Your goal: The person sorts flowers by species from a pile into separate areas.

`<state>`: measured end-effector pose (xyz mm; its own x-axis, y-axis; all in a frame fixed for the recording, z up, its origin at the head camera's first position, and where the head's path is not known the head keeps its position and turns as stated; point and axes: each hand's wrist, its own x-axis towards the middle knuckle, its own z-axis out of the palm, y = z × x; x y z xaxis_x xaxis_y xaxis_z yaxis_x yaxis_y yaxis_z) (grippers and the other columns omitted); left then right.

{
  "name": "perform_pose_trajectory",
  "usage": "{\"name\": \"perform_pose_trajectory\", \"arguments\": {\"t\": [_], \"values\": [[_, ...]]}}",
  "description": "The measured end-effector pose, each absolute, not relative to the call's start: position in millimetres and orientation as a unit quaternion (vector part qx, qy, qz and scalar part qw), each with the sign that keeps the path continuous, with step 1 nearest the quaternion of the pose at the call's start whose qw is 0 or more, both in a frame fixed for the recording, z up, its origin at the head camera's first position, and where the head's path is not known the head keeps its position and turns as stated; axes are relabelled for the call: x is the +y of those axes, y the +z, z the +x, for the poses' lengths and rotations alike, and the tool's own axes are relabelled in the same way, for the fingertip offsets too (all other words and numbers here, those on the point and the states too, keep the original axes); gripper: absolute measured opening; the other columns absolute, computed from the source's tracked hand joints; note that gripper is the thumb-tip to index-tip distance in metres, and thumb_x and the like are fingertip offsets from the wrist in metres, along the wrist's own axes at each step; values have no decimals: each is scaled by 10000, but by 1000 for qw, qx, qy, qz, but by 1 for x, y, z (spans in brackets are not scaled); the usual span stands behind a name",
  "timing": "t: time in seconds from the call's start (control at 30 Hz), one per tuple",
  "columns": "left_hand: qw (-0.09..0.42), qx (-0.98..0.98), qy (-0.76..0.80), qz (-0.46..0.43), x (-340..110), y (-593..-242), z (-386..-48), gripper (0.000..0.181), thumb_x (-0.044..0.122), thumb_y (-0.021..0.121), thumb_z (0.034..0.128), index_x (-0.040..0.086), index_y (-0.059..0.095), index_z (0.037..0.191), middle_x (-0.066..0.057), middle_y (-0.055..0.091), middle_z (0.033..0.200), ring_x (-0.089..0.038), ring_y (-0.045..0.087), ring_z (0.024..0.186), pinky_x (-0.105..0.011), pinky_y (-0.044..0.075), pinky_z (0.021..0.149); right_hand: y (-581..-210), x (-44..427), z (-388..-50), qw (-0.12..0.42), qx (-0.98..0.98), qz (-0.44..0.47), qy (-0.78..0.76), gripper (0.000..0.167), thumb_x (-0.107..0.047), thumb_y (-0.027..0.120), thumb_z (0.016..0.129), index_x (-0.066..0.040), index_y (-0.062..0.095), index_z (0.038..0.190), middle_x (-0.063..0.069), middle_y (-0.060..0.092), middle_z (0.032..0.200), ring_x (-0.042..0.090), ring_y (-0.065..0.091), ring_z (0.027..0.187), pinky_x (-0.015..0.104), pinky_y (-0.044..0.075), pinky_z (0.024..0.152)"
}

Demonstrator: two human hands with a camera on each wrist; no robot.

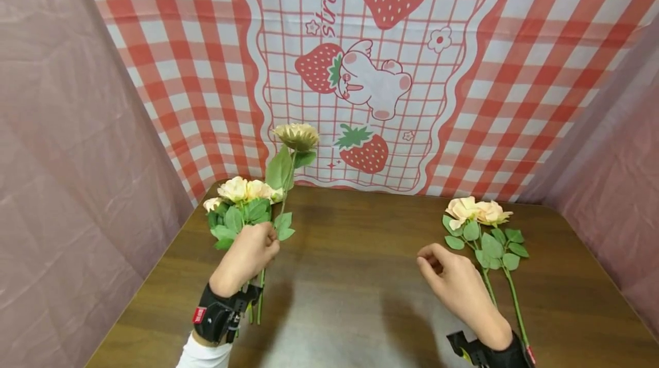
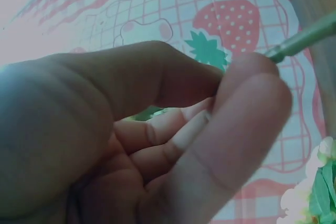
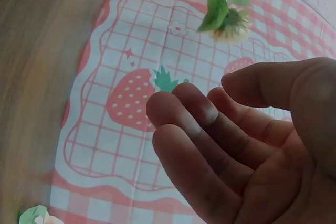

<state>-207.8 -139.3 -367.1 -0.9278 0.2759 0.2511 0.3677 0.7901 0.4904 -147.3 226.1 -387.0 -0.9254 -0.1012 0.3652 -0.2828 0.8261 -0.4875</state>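
My left hand [image 1: 249,253] pinches the green stem [image 2: 307,38] of a single cream flower [image 1: 297,137] between thumb and fingertips. The bloom stands upright above the hand, with leaves [image 1: 278,169] along its stem. Behind and left of that hand lies a bunch of pale peach flowers [image 1: 234,189] with green leaves, its stems partly hidden by the wrist. My right hand [image 1: 455,282] hovers over the table, fingers loosely bent and holding nothing. Just to its right lie more peach flowers [image 1: 463,210], their long stems [image 1: 516,305] running toward the front edge, partly behind the forearm.
A brown wooden table [image 1: 340,276] spans the space under both hands. A red-and-white checked cloth with strawberries [image 1: 364,150] hangs at its back edge. Pinkish curtains [image 1: 77,156] flank the left and right sides.
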Motion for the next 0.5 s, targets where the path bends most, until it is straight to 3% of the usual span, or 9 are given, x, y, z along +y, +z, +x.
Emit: {"name": "perform_pose_trajectory", "arguments": {"t": [0.07, 0.27, 0.5], "values": [[88, -940, -282, -170, -136, -367, -205, 126, -22, 571, 812, 77, 558, 735, 69, 422, 562, -59, 410, 513, -229, 355, 504, -388, 224, -147, 166, -938, 108, 286, 55, -105, 679, 936, -137, 687, 980, -97, 648, 775, 45, 603, 678, 256, 487, 596], [124, -923, -322, -169, -120, -366, -198, 56, 14, 646, 876, 43, 615, 839, -19, 669, 701, -66, 577, 588, -251, 482, 543, -394, 207, -143, 184, -907, 161, 343, 145, -4, 681, 907, -140, 676, 957, -94, 657, 775, 2, 608, 692, 232, 523, 598], [123, -909, -345, -201, -108, -364, -192, 77, 26, 683, 914, 53, 614, 892, -34, 681, 739, -58, 600, 597, -208, 479, 529, -396, 184, -139, 152, -883, 211, 390, 151, 6, 681, 906, -122, 678, 986, -92, 668, 801, -10, 609, 700, 218, 528, 584]]}}
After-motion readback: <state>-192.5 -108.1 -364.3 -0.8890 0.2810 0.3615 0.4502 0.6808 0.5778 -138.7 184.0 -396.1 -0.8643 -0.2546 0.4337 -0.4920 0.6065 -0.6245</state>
